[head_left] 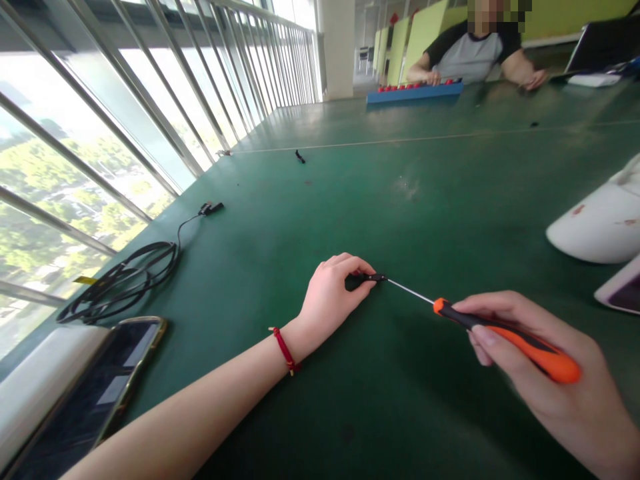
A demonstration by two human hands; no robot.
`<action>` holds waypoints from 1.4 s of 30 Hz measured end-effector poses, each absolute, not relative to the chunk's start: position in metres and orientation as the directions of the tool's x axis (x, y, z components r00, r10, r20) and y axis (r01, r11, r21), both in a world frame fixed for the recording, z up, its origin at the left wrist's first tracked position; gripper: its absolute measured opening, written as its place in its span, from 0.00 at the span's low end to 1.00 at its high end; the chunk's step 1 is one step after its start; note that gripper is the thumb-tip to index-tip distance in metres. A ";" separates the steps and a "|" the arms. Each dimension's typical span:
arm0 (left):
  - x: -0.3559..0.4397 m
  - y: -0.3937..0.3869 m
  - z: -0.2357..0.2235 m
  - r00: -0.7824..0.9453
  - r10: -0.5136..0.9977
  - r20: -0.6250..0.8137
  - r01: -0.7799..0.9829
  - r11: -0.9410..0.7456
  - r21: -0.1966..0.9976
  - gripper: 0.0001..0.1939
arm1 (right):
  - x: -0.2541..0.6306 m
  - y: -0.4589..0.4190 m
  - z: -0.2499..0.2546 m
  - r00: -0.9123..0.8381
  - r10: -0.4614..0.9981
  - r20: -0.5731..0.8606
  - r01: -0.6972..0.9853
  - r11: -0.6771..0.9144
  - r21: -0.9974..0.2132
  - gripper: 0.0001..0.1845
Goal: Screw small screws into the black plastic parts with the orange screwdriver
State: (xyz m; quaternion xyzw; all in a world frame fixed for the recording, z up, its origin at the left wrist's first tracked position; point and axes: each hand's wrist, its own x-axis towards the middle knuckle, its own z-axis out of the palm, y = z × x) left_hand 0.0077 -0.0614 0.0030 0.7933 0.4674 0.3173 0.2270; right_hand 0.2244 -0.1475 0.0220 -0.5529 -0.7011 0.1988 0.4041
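Observation:
My left hand [334, 287] rests low over the green table, thumb and fingers pinched on a small black part [376, 277] whose exact kind I cannot make out. A red braided bracelet [285, 349] circles that wrist. In my right hand [545, 360] is a screwdriver with an orange and black handle [530, 347], tilted toward the left. Its thin metal shaft [410, 292] runs to the black part, and the tip meets it near my left fingertips. Whether a screw sits there is too small to tell.
A coiled black cable [173, 257] and a phone [135, 360] lie on the left beside a railing [175, 53]. White objects [595, 223] stand at the right edge. A small black piece [300, 157] lies farther back. Across the green table [350, 193], a person sits behind a blue rack [415, 95].

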 end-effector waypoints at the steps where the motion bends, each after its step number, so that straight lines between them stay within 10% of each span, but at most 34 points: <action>1: 0.007 -0.061 0.003 0.365 0.885 0.288 0.589 -0.460 0.665 0.03 | 0.224 -0.147 0.022 -0.060 0.937 0.343 0.608 0.307 -0.732 0.06; 42: 0.004 -0.060 0.001 0.388 0.883 0.264 0.554 -0.453 0.699 0.04 | 0.222 -0.149 0.018 0.120 0.894 0.431 0.604 0.278 -0.747 0.16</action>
